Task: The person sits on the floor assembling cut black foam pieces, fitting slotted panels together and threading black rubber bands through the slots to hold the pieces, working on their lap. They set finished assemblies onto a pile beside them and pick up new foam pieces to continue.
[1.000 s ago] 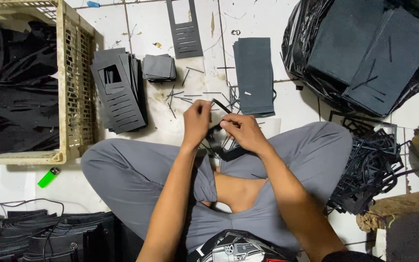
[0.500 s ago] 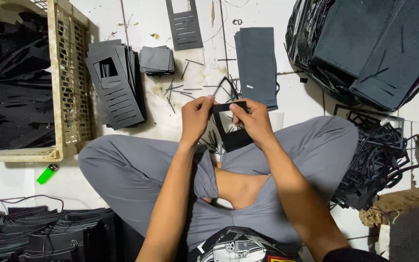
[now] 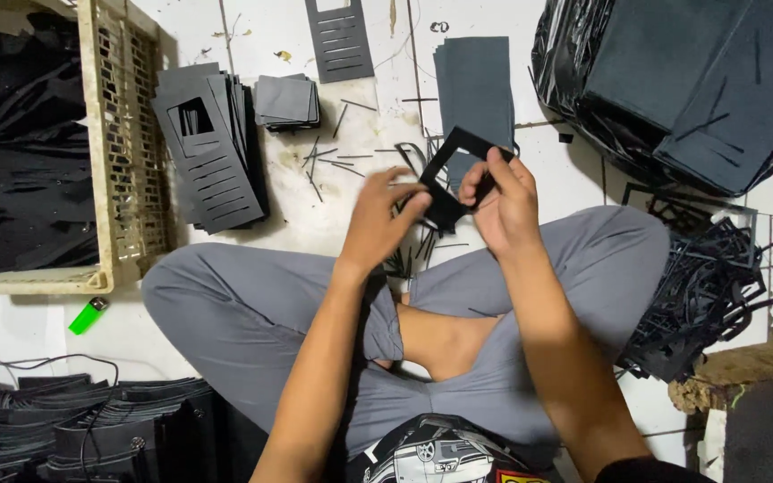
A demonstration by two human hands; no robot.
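White floor [image 3: 252, 27], worker sat cross-legged on it. Black die-cut frame piece [image 3: 451, 174] was held up over the knees, tilted, between both hands. Left hand [image 3: 385, 219] pinched its lower left edge, fingers closed on it. Right hand [image 3: 500, 199] gripped the right side, thumb through the cut-out. Thin black offcut strips [image 3: 328, 161] lay scattered just beyond. Further out: stack of slotted black panels [image 3: 212, 148], small pile of square pieces [image 3: 286, 100], dark sheet stack [image 3: 476, 85]. Beige crate [image 3: 123, 152] of black scrap far left, green lighter [image 3: 88, 315] near it.
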